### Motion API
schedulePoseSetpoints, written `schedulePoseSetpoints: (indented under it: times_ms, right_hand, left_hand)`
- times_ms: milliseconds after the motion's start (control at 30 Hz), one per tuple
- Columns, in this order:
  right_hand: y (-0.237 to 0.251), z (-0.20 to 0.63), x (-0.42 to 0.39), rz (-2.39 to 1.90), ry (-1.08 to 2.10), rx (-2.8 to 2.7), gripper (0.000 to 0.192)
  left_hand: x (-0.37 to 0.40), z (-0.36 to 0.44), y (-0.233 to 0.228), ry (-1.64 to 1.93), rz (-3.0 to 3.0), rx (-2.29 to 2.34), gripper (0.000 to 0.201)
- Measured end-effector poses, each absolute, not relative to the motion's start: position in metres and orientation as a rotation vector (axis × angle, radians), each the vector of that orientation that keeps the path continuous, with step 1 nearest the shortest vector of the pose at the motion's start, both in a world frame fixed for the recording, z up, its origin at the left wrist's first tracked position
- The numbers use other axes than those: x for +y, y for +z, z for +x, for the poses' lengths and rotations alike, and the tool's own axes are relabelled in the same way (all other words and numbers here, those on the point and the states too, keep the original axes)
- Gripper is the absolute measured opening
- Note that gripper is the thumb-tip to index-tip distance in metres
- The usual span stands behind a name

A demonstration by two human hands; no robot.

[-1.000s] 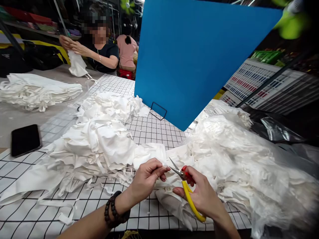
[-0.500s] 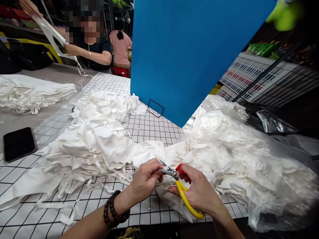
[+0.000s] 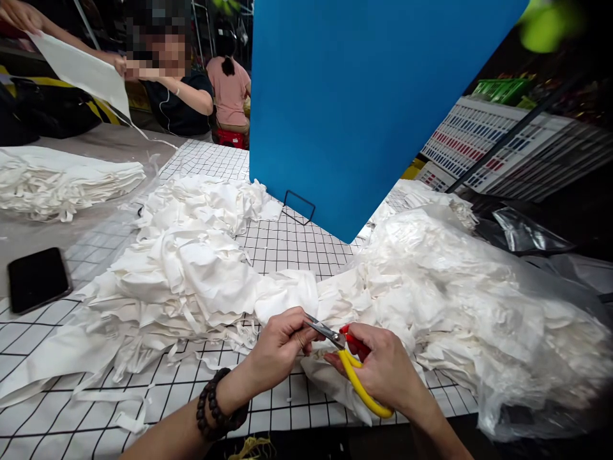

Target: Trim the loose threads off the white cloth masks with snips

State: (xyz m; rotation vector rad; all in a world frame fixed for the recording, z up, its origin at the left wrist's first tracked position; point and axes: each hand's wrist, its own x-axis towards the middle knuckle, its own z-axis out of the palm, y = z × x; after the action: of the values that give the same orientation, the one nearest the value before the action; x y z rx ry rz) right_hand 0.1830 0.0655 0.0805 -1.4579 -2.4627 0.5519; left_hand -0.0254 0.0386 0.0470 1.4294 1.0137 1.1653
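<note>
Right hand (image 3: 383, 370) is closed around a pair of scissors (image 3: 352, 370), fingers wrapped over the yellow handles; a red part shows at the pivot and the short steel blades point left, only slightly apart. Left hand (image 3: 280, 348), with a dark bead bracelet (image 3: 218, 409) on its wrist, has fingers and thumb pinched together on the edge of a white fabric piece (image 3: 287, 294), right where the blade tips meet the cloth. That piece is soft, creased and plain white, lying at the near edge of the table between two heaps, directly above both hands and touching the left fingertips.

Left of the hands spreads a white fabric heap (image 3: 191, 268) with loose strips trailing over the black-gridded table cover (image 3: 297, 246). Right of them a second heap sits inside a clear plastic bag (image 3: 479, 306). A third, flat stack (image 3: 62, 182) lies far left. One black phone (image 3: 37, 279) rests face up near the left edge. One blue board (image 3: 359, 96) stands upright on a wire stand behind the heaps. Across the table a person (image 3: 177, 96) holds up one white sheet (image 3: 81, 73), and another person in pink (image 3: 232, 89) sits beyond
</note>
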Motion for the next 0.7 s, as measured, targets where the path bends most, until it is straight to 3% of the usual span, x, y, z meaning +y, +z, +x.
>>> schedulePoseSetpoints:
  times_ms: [433,533,700]
  right_hand:
    - [0.069,0.181,0.063,-1.358,0.607,-2.383,0.033]
    - [0.066,0.180,0.063,-1.332,0.794,-2.306,0.033]
    - [0.063,0.190,0.067,-1.167,1.409,-2.022,0.033]
  left_hand:
    - [0.040,-0.026,0.046,1.107,1.313,0.983,0.025]
    - [0.040,-0.025,0.044,1.109,1.261,0.937,0.026]
    - [0.043,-0.022,0.043,1.157,1.299,0.936,0.029]
